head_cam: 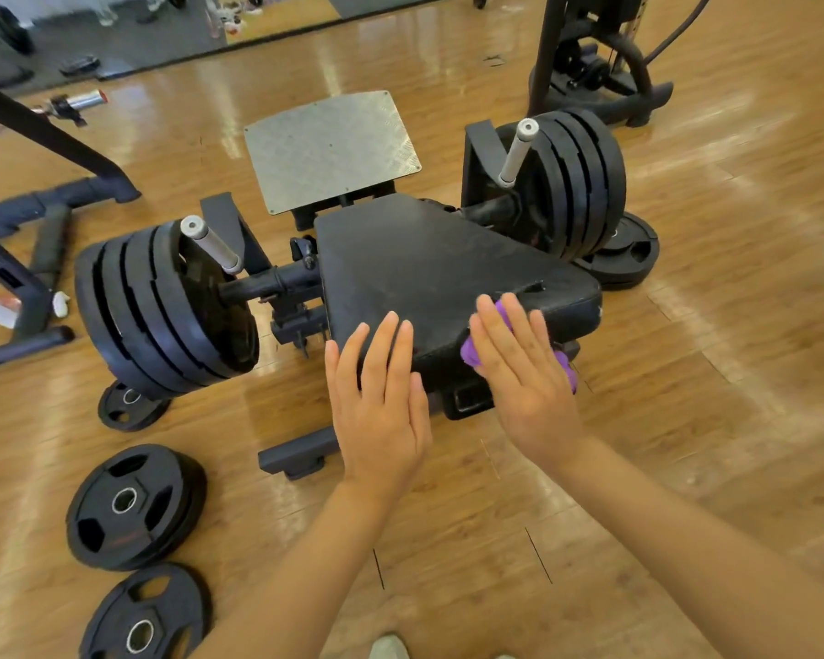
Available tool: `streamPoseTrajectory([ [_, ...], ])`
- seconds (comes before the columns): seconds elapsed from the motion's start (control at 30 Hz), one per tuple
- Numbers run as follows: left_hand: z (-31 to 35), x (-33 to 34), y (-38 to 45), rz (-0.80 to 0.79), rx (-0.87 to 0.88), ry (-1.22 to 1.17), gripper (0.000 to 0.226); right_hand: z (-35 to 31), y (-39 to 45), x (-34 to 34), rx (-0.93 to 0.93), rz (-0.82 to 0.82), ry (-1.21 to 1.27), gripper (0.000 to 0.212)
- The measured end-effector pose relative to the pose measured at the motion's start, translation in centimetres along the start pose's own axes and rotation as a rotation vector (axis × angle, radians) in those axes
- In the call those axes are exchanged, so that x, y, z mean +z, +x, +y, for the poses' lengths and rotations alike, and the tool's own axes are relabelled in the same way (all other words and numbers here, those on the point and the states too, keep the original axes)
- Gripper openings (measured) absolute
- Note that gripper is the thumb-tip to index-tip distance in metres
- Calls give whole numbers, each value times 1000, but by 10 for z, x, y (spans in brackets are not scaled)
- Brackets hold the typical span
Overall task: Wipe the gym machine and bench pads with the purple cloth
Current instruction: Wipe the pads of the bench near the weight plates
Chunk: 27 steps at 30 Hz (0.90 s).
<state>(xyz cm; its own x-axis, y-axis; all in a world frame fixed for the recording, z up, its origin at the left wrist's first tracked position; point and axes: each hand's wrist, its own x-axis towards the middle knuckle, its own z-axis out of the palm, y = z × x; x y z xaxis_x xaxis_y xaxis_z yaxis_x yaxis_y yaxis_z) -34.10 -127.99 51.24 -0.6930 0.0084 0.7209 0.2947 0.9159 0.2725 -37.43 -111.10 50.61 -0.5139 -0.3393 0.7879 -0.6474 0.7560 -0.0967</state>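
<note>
A low gym machine stands on the wooden floor with a black wedge-shaped pad (pixel 438 264) in the middle. The purple cloth (pixel 473 350) lies bunched against the pad's near right edge. My right hand (pixel 519 368) presses flat on the cloth with straight fingers, and purple shows on both sides of the palm. My left hand (pixel 377 397) is open, its fingers straight and resting on the pad's near left edge.
Stacks of black weight plates hang on the machine's left peg (pixel 163 306) and right peg (pixel 576 183). A grey metal footplate (pixel 329 149) sits behind the pad. Loose plates (pixel 134 506) lie on the floor at near left. Another machine's frame (pixel 591 64) stands at the back right.
</note>
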Motion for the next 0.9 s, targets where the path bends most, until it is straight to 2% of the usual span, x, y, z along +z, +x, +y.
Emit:
streamPoseTrajectory([
  [0.07,-2,1,0,6,19,18,41,-15,24,6,-19,23,56,41],
  [0.13,-4,1,-1,-2,33,33,41,-9,28,3,-106,-27,25,45],
  [0.23,-5,-1,-1,-14,24,45,42,34,3,-14,-226,-93,-67,52],
  [0.33,-2,-2,-1,-32,9,49,43,63,-19,-23,-211,-107,-135,47],
  [0.47,0,0,0,-5,-20,17,42,32,8,-5,-209,-38,-97,44],
  [0.57,-2,2,-1,19,-13,25,41,20,27,0,-296,-80,-49,46],
  [0.67,-1,4,-1,31,-5,47,41,54,16,-12,-463,-147,-89,50],
  [0.73,0,3,0,28,3,50,40,90,0,-23,-512,-164,-153,60],
  [0.8,-1,1,3,13,23,74,39,107,-7,-30,-507,-157,-199,61],
  [0.9,-2,0,2,-19,47,111,41,78,10,-20,-442,-97,-150,49],
])
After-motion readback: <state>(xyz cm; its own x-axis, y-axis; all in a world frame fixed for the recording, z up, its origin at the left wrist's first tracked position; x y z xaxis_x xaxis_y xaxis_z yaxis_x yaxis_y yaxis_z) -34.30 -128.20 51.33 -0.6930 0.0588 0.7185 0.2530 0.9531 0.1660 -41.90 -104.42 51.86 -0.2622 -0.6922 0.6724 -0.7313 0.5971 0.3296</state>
